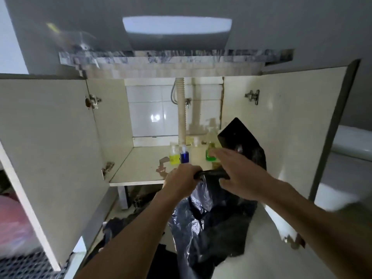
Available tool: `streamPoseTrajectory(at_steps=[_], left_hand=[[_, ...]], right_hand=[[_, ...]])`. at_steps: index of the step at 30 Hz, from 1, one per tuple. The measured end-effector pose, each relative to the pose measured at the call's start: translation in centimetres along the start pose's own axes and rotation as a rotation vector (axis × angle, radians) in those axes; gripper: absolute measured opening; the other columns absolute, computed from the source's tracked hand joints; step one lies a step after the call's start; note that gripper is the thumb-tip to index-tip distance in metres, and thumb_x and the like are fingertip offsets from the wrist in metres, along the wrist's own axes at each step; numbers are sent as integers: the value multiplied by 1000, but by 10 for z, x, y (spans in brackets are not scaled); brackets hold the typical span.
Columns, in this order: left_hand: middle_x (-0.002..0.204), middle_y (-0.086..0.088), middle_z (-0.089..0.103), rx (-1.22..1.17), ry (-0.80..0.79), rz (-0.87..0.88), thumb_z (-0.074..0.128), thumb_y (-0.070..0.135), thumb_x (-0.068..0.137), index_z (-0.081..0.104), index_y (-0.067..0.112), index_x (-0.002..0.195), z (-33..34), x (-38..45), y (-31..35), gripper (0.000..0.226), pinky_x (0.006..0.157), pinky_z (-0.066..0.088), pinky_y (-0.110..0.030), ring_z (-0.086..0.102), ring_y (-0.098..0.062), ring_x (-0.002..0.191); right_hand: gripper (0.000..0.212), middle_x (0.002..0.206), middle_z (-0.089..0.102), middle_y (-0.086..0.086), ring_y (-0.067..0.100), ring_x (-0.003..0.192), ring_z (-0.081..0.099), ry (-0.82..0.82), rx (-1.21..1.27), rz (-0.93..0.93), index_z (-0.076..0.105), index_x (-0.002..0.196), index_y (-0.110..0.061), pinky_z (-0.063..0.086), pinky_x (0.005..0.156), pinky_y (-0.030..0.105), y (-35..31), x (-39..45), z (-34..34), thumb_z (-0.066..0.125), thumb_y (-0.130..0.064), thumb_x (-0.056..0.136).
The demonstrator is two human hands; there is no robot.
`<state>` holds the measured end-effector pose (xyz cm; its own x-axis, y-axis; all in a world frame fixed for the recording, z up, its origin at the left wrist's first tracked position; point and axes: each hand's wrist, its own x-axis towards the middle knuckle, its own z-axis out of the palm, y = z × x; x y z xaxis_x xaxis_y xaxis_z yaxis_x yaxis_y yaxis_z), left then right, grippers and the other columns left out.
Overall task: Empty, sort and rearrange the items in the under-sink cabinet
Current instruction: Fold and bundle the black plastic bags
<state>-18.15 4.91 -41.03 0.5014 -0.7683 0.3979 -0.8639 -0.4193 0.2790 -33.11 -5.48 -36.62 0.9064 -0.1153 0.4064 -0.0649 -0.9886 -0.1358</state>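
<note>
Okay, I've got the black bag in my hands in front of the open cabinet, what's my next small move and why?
Probably pull the black bag open wider. Your left hand grips its bunched rim while your right hand rests at the edge, and the green bottle, blue bottle and yellow bottle stand on the shelf just behind it.

Light: dim, brightest on the white tiles [161, 115], which carry a glare spot.
Shadows: bottle shapes right of the tiles.
Blur: soft overall, smeared low at the corners.
Distortion: wide-angle bending at edges.
</note>
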Motion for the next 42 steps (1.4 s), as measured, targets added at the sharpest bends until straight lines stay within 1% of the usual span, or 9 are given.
streamPoseTrajectory(at_steps=[2, 7, 12, 17, 21, 28, 35, 39, 42], left_hand=[[97, -6, 66, 70, -57, 66, 49, 25, 96, 64, 18, 106, 0, -3, 3, 20, 81, 52, -40, 61, -24, 89], [102, -3, 64, 146, -109, 128, 51, 30, 95, 59, 21, 113, 4, -10, -4, 22, 81, 51, -36, 60, -22, 94], [102, -3, 65, 172, -116, -71, 57, 25, 87, 58, 28, 109, 23, -20, -26, 22, 80, 54, -41, 63, -25, 94], [108, -8, 64, 285, -137, -318, 54, 18, 88, 63, 21, 113, 30, -9, -58, 27, 79, 50, -37, 63, -28, 100], [116, -10, 61, 366, -193, -342, 51, 7, 89, 60, 16, 118, 49, 23, -65, 32, 82, 49, -36, 62, -29, 104], [102, -8, 62, 485, -63, -290, 49, 7, 91, 63, 14, 112, 32, 95, -49, 26, 79, 50, -36, 64, -27, 93], [100, -2, 66, 242, 168, -306, 48, 6, 92, 65, 27, 108, -12, 91, -27, 31, 75, 39, -32, 59, -21, 89], [111, -4, 64, 254, -68, -195, 41, 8, 95, 59, 33, 124, 6, 42, -21, 43, 73, 44, -32, 60, -24, 94], [131, -4, 58, 163, -306, -176, 43, 6, 90, 55, 27, 132, 39, 8, -27, 48, 91, 48, -37, 56, -26, 115]], right_hand=[[69, 146, 38, 1, 18, 137, 33, -156, -201, 72, 27, 145, -16, 20, 115, 30, 12, -2, 27, 59, -14, 84], [15, 103, 64, 1, 22, 103, 59, -86, -467, 134, 56, 103, -18, 31, 103, 33, 32, -5, 45, 47, -14, 90], [14, 97, 64, -2, 21, 96, 59, 41, -359, 61, 59, 100, -19, 32, 96, 34, 31, -2, 42, 48, -23, 92], [11, 99, 64, 4, 27, 103, 58, -230, -363, 203, 57, 95, -16, 34, 91, 36, 72, 15, 41, 51, -23, 89], [15, 72, 50, 1, 28, 84, 58, -358, -252, 421, 46, 73, -14, 38, 78, 31, 116, 34, 64, 51, -16, 87], [12, 76, 56, 3, 26, 85, 62, 18, -372, 527, 52, 86, -17, 36, 84, 34, 153, 62, 79, 47, -26, 92], [1, 78, 61, 8, 33, 85, 61, 413, -247, 444, 57, 84, -11, 35, 85, 44, 150, 71, 50, 58, -12, 83], [10, 89, 64, 6, 31, 95, 59, 283, -238, 485, 61, 91, -14, 32, 89, 42, 138, 33, 63, 60, -14, 82], [16, 94, 65, 5, 30, 100, 60, -11, -356, 543, 62, 100, -17, 36, 96, 42, 127, 0, 80, 56, -20, 85]])
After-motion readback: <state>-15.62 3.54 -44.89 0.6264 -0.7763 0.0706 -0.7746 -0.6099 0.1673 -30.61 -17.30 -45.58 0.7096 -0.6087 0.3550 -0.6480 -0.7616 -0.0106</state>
